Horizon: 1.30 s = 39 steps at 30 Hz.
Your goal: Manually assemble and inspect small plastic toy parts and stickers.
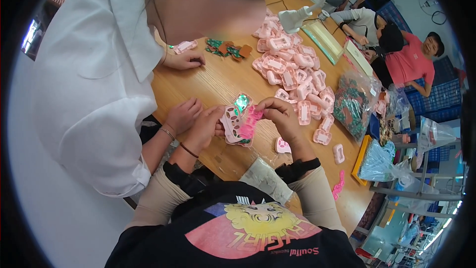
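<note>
My left hand (207, 125) grips a pale pink plastic shell (231, 123) with oval cutouts, held above the wooden table. A green circuit board (242, 102) shows in another pink casing part beside it. Between the thumb and fingertips of my right hand (278, 114) is a bright pink, soft-looking button strip (250, 122), which lies over the shell and board. A small pink-and-white piece (282, 145) rests on the table below my right hand. Part of the casing is hidden by the strip and my fingers.
A co-worker's hand (183, 115) rests close to my left hand; their other hand (184, 60) is farther back. Many pink casings (292, 77) form a heap. A bag of green boards (353, 101) stands at right. Another pink strip (338, 185) lies near the table's right edge.
</note>
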Each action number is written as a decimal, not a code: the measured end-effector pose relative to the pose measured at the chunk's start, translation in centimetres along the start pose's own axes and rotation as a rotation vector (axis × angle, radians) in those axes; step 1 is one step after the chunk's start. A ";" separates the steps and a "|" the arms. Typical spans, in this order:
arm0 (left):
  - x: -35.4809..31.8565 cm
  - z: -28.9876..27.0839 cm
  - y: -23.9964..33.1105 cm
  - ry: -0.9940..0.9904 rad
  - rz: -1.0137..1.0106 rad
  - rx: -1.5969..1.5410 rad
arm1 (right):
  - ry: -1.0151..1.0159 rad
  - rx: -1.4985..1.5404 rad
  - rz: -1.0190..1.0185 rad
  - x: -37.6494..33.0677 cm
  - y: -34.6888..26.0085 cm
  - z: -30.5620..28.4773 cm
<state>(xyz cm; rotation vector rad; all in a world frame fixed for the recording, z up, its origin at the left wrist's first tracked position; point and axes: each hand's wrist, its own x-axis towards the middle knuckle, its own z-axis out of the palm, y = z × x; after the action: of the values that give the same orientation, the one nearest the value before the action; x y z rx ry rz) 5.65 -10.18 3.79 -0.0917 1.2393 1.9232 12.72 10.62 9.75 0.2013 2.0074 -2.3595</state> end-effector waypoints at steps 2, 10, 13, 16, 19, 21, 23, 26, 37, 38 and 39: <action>-0.1 -0.2 0.0 -0.030 -0.016 0.044 | -0.070 0.004 0.044 0.2 -0.2 0.2; -0.6 0.7 0.2 -0.101 -0.053 0.144 | -0.165 -0.286 0.045 1.1 1.9 1.5; -0.7 0.9 0.5 -0.105 -0.056 0.199 | -0.123 -0.384 0.061 1.3 1.8 1.5; -0.5 0.6 0.1 -0.110 -0.037 0.200 | -0.109 -0.427 0.096 1.1 1.3 2.2; -0.5 0.7 -0.1 -0.110 -0.007 0.176 | -0.034 -0.443 0.060 1.0 2.0 2.8; -0.6 1.1 -0.1 -0.101 0.001 0.185 | 0.020 -0.455 0.034 0.9 2.8 2.7; -0.8 1.4 0.0 -0.094 0.001 0.181 | 0.128 -0.408 -0.056 0.6 3.3 2.6; -0.4 0.8 -0.3 -0.087 0.011 0.118 | 0.224 -0.462 -0.086 0.1 3.2 3.3; -0.2 2.1 -0.9 -0.076 0.054 -0.168 | 0.321 -0.397 -0.106 -1.6 5.6 4.8; -0.3 2.3 -0.9 -0.090 0.059 -0.171 | 0.319 -0.403 -0.126 -1.7 5.9 4.6; -0.5 2.0 -0.9 -0.083 0.063 -0.171 | 0.313 -0.400 -0.127 -1.6 5.2 5.0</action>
<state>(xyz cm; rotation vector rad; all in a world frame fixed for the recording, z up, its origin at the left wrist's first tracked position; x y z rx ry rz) 7.29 -8.80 4.43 -0.0612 1.0332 2.0634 14.51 4.72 5.63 0.4619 2.6566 -2.0308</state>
